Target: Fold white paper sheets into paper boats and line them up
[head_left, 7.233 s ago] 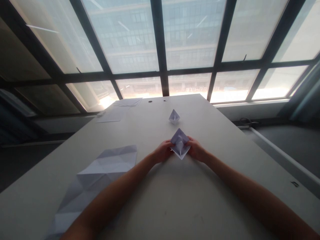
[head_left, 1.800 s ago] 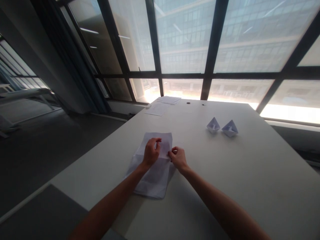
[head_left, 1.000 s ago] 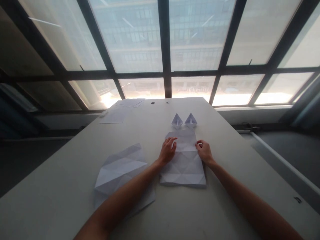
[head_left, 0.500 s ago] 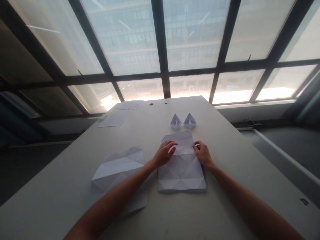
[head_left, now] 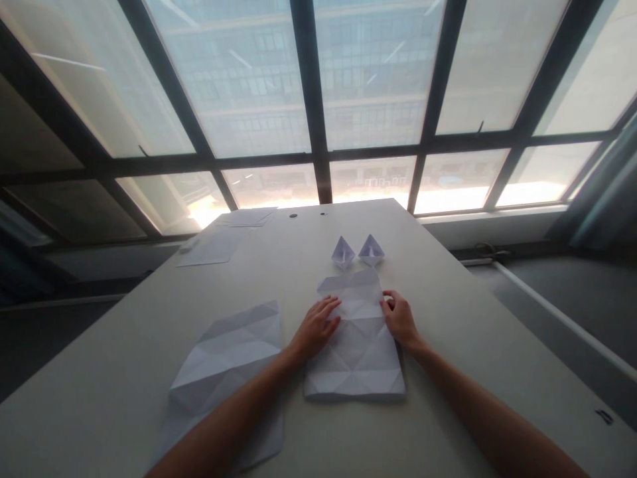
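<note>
A creased sheet of white paper (head_left: 354, 355) lies in front of me, marked with crossing folds and with its near edge slightly raised. My left hand (head_left: 318, 325) rests on its left side, fingers stretched out over the surface. At the right edge, my right hand (head_left: 399, 320) has its thumb and fingers curled in and pinches the paper. Just beyond the sheet stand two small folded paper boats, a left one (head_left: 343, 253) and a right one (head_left: 371, 251). Another creased paper sheet (head_left: 233, 352) lies to the left, partly covered by my left forearm.
Flat white sheets (head_left: 212, 247) lie at the far left of the white table (head_left: 448, 372), with more papers (head_left: 249, 217) behind them. A small dark object (head_left: 604, 416) is near the right edge. Large windows (head_left: 368, 79) rise past the far end.
My left hand has moved left and come down onto the paper's left side. The right hand keeps its pinch at the right edge. The whole view has shifted slightly.
</note>
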Available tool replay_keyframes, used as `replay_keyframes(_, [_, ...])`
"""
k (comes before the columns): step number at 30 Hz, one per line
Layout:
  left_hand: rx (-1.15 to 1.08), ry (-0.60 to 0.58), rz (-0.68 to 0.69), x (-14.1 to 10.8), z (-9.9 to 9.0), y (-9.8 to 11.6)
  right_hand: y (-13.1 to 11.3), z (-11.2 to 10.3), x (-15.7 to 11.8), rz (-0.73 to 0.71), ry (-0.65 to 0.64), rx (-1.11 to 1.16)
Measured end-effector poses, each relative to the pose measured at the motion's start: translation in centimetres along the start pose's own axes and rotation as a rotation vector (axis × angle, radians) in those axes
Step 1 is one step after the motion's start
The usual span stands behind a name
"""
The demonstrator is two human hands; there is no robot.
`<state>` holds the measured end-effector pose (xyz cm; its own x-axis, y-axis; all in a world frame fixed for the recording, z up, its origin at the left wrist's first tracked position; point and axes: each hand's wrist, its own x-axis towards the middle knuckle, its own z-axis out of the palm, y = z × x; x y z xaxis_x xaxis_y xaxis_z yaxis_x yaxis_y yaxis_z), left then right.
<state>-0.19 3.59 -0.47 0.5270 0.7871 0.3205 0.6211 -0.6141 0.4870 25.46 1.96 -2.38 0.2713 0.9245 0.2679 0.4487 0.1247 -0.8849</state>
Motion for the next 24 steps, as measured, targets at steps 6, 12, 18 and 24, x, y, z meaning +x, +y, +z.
replay_keyframes(6, [0.195,-0.141,-0.025,0.1,0.5,-0.5,-0.3,-0.1,-0.1,-0.04,0.017,-0.064])
replay_keyframes(12, [0.266,-0.177,-0.032,-0.1,0.3,-0.1,-0.3,-0.5,-0.2,-0.072,0.012,-0.287])
replay_keyframes(18, [0.321,-0.186,-0.04,-0.2,0.1,0.4,-1.8,-1.2,-1.1,-0.358,-0.045,-0.543])
replay_keyframes(24, [0.392,-0.239,0.008,-0.5,0.4,0.5,-2.2,-0.1,-2.4,-0.436,-0.482,-0.702])
